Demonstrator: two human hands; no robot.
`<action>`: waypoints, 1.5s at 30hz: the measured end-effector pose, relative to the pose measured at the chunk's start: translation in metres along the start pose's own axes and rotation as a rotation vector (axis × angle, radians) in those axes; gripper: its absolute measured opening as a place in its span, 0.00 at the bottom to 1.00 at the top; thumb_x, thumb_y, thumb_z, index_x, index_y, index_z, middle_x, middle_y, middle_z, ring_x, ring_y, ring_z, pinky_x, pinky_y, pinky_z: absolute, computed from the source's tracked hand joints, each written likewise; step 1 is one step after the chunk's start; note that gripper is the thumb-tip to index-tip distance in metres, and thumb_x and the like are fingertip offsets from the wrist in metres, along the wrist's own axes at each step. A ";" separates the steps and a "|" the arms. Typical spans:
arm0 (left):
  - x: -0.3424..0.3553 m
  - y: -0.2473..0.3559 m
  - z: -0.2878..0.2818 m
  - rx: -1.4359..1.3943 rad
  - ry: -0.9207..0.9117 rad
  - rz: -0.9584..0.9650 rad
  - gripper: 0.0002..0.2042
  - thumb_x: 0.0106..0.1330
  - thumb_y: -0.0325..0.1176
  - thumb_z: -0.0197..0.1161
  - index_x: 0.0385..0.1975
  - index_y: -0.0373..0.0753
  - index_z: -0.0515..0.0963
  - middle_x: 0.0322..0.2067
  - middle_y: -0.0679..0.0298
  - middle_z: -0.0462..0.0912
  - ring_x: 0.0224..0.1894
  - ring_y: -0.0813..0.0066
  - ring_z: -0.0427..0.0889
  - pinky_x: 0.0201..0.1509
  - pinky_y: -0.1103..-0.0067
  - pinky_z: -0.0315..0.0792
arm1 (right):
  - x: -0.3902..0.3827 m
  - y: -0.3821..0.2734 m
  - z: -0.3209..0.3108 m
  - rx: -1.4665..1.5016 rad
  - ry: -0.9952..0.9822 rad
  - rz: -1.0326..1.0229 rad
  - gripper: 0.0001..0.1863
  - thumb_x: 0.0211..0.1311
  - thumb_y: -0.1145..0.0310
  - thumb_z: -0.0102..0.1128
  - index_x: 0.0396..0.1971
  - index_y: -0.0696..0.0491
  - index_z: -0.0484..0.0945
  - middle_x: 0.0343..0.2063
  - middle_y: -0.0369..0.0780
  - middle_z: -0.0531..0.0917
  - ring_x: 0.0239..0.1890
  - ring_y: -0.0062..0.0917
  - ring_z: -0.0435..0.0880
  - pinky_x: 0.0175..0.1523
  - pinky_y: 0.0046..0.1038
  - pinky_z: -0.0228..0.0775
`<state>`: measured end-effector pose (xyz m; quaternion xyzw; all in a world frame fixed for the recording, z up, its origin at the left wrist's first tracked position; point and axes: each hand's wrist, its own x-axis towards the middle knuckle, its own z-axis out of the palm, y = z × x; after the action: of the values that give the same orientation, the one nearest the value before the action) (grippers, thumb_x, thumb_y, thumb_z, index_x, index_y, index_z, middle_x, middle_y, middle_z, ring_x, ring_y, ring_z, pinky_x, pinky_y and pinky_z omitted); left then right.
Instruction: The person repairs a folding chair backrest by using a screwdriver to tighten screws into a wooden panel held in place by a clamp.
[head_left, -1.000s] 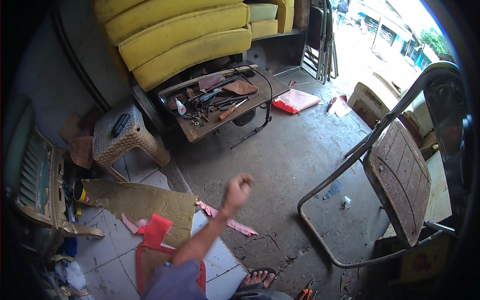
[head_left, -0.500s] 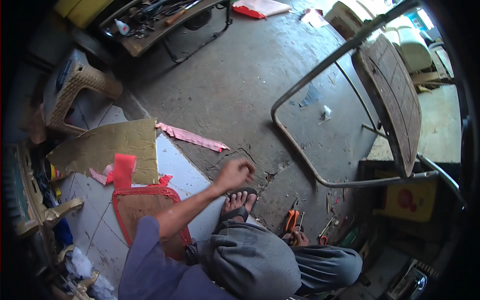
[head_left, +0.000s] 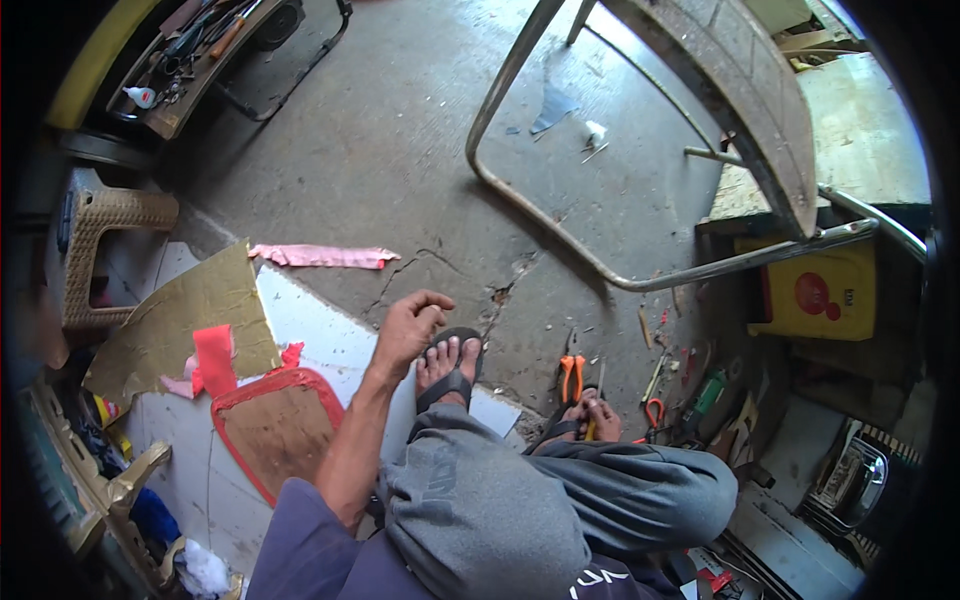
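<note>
My left hand (head_left: pixel 412 325) hovers beside my sandalled left foot, fingers loosely bent and apart, with nothing visible in them. Low by my other foot, my right hand (head_left: pixel 603 418) is closed round a slim tool, apparently a screwdriver (head_left: pixel 590 430), with a yellow handle and a thin shaft pointing away from me. Orange-handled pliers (head_left: pixel 571 376) lie on the floor just beyond it. Left of my left forearm is a wooden panel (head_left: pixel 282 428) with red material round its edge. A red strip (head_left: pixel 214 358) lies over a brown sheet (head_left: pixel 195 315) behind the panel.
A pink strip (head_left: pixel 325 256) lies on the concrete floor. A metal-framed chair (head_left: pixel 610 275) lies tipped at the far right, near a yellow container (head_left: pixel 820 290). At left are a woven-pattern plastic stool (head_left: pixel 125 212) and a low bench (head_left: pixel 175 115) with tools. Scattered tools include a green one (head_left: pixel 708 390).
The view has shifted, carrying the chair and floor objects up and left in the picture. My left hand has drawn from beyond my foot to its left side. My right hand keeps its tool.
</note>
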<state>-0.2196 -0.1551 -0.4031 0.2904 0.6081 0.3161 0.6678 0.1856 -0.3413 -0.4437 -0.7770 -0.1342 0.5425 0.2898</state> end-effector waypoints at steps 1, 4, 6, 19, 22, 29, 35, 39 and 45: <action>-0.002 -0.009 -0.007 0.045 0.100 0.063 0.10 0.67 0.28 0.55 0.40 0.37 0.84 0.24 0.71 0.79 0.23 0.87 0.70 0.26 0.86 0.64 | 0.000 0.007 0.000 0.020 -0.005 0.009 0.12 0.70 0.60 0.60 0.28 0.50 0.78 0.19 0.31 0.76 0.16 0.14 0.71 0.20 0.19 0.60; 0.009 -0.034 -0.044 0.241 0.483 0.228 0.10 0.67 0.31 0.57 0.41 0.38 0.84 0.23 0.68 0.81 0.23 0.84 0.72 0.27 0.83 0.66 | -0.007 0.012 0.000 0.108 0.017 0.023 0.12 0.71 0.59 0.59 0.36 0.52 0.79 0.20 0.33 0.78 0.15 0.15 0.72 0.19 0.19 0.64; 0.004 -0.040 -0.083 0.572 0.634 0.189 0.09 0.65 0.31 0.59 0.40 0.38 0.83 0.25 0.60 0.83 0.27 0.69 0.81 0.35 0.72 0.74 | -0.001 0.022 -0.007 0.123 -0.020 -0.004 0.12 0.73 0.58 0.57 0.40 0.52 0.78 0.21 0.33 0.79 0.15 0.15 0.74 0.18 0.19 0.65; -0.007 -0.072 -0.064 1.152 0.478 0.147 0.11 0.59 0.35 0.68 0.34 0.34 0.78 0.37 0.49 0.77 0.36 0.45 0.83 0.38 0.56 0.77 | -0.001 0.031 -0.016 0.040 -0.045 -0.019 0.14 0.72 0.55 0.58 0.43 0.51 0.78 0.20 0.33 0.78 0.15 0.17 0.73 0.19 0.21 0.66; 0.000 -0.074 -0.055 1.158 0.529 0.154 0.09 0.60 0.33 0.64 0.32 0.34 0.77 0.37 0.48 0.76 0.35 0.44 0.83 0.37 0.56 0.77 | -0.002 0.029 -0.016 0.033 -0.034 -0.008 0.14 0.71 0.56 0.59 0.44 0.51 0.78 0.22 0.32 0.78 0.16 0.17 0.73 0.19 0.21 0.66; 0.007 -0.086 -0.029 1.147 0.491 0.312 0.07 0.63 0.31 0.58 0.38 0.38 0.76 0.38 0.51 0.77 0.33 0.47 0.84 0.35 0.58 0.79 | -0.007 0.016 -0.007 -0.004 0.000 0.027 0.10 0.72 0.59 0.59 0.43 0.50 0.78 0.23 0.32 0.78 0.18 0.17 0.74 0.22 0.21 0.67; 0.009 -0.091 -0.026 1.123 0.486 0.304 0.05 0.64 0.30 0.58 0.37 0.38 0.76 0.36 0.50 0.79 0.34 0.47 0.83 0.35 0.58 0.77 | 0.002 0.018 -0.007 -0.032 -0.030 -0.048 0.11 0.71 0.61 0.58 0.45 0.52 0.80 0.27 0.33 0.80 0.22 0.15 0.75 0.27 0.21 0.66; 0.018 -0.108 -0.042 0.855 0.486 0.358 0.06 0.61 0.29 0.61 0.34 0.35 0.80 0.30 0.48 0.83 0.36 0.47 0.84 0.40 0.60 0.77 | 0.010 0.031 -0.021 -0.186 -0.173 -0.320 0.13 0.72 0.57 0.57 0.41 0.52 0.79 0.27 0.33 0.79 0.25 0.18 0.77 0.30 0.23 0.69; 0.052 -0.005 -0.102 0.274 0.719 0.339 0.13 0.59 0.42 0.68 0.32 0.38 0.85 0.29 0.59 0.87 0.34 0.68 0.86 0.41 0.72 0.77 | -0.010 0.010 0.002 0.020 -0.262 -0.298 0.13 0.73 0.62 0.54 0.37 0.58 0.74 0.23 0.41 0.82 0.22 0.22 0.79 0.28 0.24 0.71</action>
<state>-0.3179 -0.1169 -0.4489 0.3436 0.7825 0.4188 0.3069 0.1790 -0.3539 -0.4423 -0.6684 -0.2788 0.5914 0.3546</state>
